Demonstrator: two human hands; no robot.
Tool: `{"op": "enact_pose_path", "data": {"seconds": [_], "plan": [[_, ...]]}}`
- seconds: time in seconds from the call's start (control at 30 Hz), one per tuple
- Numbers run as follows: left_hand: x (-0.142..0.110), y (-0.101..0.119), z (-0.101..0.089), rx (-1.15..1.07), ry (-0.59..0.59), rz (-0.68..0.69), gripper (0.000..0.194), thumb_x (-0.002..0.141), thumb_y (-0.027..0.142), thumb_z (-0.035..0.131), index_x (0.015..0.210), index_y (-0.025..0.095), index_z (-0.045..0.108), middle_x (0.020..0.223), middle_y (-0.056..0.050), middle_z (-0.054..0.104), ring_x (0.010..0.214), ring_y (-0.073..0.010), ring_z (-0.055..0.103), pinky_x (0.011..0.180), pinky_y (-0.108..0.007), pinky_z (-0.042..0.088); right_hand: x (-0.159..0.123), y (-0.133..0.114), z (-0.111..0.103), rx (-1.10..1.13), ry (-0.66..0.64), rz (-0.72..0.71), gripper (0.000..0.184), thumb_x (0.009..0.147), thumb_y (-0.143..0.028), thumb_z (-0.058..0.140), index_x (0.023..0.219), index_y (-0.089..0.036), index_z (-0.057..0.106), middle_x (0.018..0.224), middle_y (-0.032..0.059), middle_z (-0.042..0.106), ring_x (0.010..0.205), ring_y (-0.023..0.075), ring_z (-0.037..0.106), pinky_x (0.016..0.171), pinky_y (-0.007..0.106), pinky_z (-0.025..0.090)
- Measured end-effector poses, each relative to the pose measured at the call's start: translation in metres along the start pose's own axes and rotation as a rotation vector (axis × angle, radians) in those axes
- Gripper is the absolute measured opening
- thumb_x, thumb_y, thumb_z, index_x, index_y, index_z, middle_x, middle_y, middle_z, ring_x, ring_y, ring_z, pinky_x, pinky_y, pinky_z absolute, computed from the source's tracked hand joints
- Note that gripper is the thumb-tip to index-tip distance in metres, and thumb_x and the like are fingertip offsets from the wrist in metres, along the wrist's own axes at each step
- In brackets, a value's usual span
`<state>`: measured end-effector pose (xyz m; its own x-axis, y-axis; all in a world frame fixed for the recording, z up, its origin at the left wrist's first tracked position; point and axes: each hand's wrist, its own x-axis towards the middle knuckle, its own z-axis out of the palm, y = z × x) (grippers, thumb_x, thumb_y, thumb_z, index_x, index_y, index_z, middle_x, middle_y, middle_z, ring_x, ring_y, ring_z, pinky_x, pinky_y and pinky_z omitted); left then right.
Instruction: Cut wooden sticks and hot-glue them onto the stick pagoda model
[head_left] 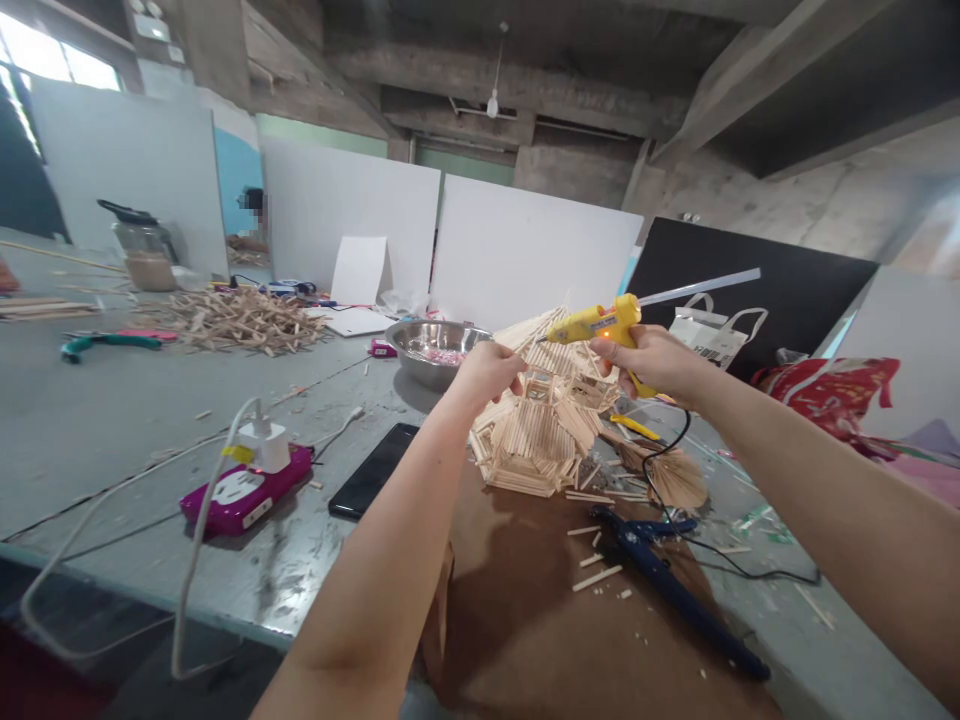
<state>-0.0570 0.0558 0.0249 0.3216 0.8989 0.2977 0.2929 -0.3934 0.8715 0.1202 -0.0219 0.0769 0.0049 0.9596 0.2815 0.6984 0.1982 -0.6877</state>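
Observation:
My right hand grips a yellow hot glue gun, its small light glowing orange and a clear glue stick jutting from the back. The gun's nozzle points left, over the upper part of a model building made of thin wooden sticks. At the model's upper left, my left hand is closed with its fingertips pinched together; whatever lies between them is hidden. The model stands at the far end of a brown board, with its roof partly behind both hands.
Dark blue cutters and loose stick pieces lie right of the board's middle. Leftward are a black phone, a purple power strip with cables, a metal bowl and a stick pile. The gun's black cord loops across the right side.

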Motion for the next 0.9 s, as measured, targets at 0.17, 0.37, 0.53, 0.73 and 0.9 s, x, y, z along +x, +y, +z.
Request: {"op": "enact_pose_path", "data": {"seconds": [0.17, 0.37, 0.53, 0.73, 0.9], "plan": [[-0.0001, -0.0001, 0.0006, -0.021, -0.007, -0.005, 0.017, 0.065, 0.023, 0.049, 0.062, 0.011, 0.06, 0.043, -0.001, 0.053, 0.029, -0.0029, 0.029, 0.034, -0.02, 0.023, 0.0013, 0.0037, 0.0001, 0.05, 0.003, -0.015, 0.027, 0.071, -0.043, 0.054, 0.074, -0.017, 0.047, 0.064, 0.0007, 0.055, 0.031, 0.0038, 0.041, 0.028, 0.019, 0.031], [0.0008, -0.002, 0.0009, -0.015, 0.029, 0.004, 0.017, 0.066, 0.026, 0.051, 0.062, 0.012, 0.06, 0.044, -0.001, 0.054, 0.03, -0.0028, 0.03, 0.035, -0.02, 0.023, 0.0, 0.0032, -0.0001, 0.053, 0.008, -0.01, 0.027, 0.071, -0.043, 0.053, 0.073, -0.017, 0.047, 0.064, 0.0012, 0.055, 0.031, 0.0037, 0.042, 0.028, 0.018, 0.031], [0.0022, -0.0035, 0.0006, 0.023, 0.066, 0.009, 0.018, 0.066, 0.028, 0.053, 0.065, 0.012, 0.061, 0.045, 0.0, 0.054, 0.031, -0.0024, 0.03, 0.036, -0.019, 0.024, 0.0003, 0.0048, -0.0003, 0.05, 0.012, -0.01, 0.025, 0.073, -0.041, 0.052, 0.074, -0.016, 0.049, 0.063, 0.0012, 0.055, 0.03, 0.0036, 0.041, 0.028, 0.018, 0.032], [0.0035, -0.0047, 0.0006, -0.014, 0.085, 0.004, 0.018, 0.064, 0.03, 0.056, 0.061, 0.012, 0.058, 0.045, 0.001, 0.053, 0.03, -0.0024, 0.031, 0.034, -0.02, 0.024, -0.0003, 0.0054, -0.0006, 0.02, -0.008, -0.011, 0.025, 0.074, -0.041, 0.051, 0.07, -0.017, 0.049, 0.058, -0.001, 0.053, 0.03, 0.0031, 0.04, 0.029, 0.018, 0.032], [0.0019, -0.0027, 0.001, -0.071, 0.073, -0.044, 0.016, 0.065, 0.028, 0.055, 0.064, 0.012, 0.06, 0.044, 0.001, 0.052, 0.031, -0.0015, 0.028, 0.035, -0.02, 0.024, 0.0, 0.0051, -0.0005, 0.029, 0.007, -0.01, 0.026, 0.074, -0.042, 0.051, 0.069, -0.017, 0.048, 0.06, 0.0005, 0.054, 0.03, 0.0037, 0.041, 0.028, 0.019, 0.032]]}}
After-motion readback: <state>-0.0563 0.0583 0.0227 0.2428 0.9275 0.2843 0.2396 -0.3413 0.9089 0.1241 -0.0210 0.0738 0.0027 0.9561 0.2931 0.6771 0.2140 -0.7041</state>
